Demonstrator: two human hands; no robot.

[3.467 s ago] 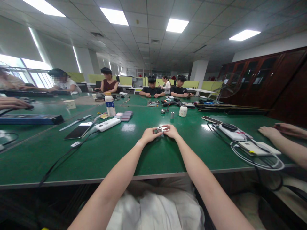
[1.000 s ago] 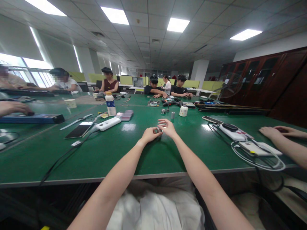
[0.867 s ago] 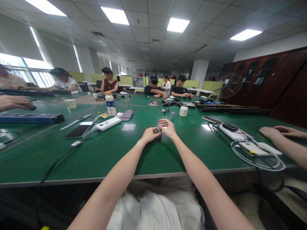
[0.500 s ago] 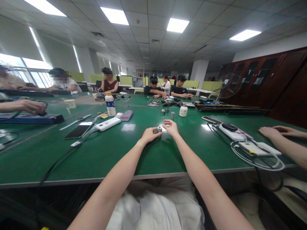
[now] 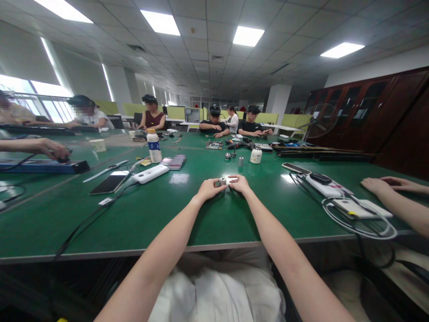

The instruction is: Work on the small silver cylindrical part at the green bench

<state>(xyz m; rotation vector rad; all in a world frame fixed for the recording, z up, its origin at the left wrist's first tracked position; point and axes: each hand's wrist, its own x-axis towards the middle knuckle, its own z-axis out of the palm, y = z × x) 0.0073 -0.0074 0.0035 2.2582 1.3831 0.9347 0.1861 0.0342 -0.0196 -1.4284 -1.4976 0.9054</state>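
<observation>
My left hand (image 5: 208,189) and my right hand (image 5: 239,184) meet over the green table (image 5: 161,210), both arms stretched forward. Between their fingertips sits a small silvery metal cylinder (image 5: 223,180). The left fingers pinch it from the left. From the right, my right hand's fingers are closed on a small white piece at the cylinder's side; what that piece is I cannot make out. Both hands rest just above the tabletop.
A white power bank (image 5: 150,173), a dark phone (image 5: 110,183) and a white bottle (image 5: 154,146) lie to the left. Small metal parts (image 5: 240,161) and a white jar (image 5: 256,155) stand beyond. Chargers and cables (image 5: 355,212) lie right, near another person's hands (image 5: 378,184). Several people sit around.
My right hand, lifted with fingers spread above the cylinder a moment ago, has come back down and closed on its right side. A person's hand at far left moved along the blue box.
</observation>
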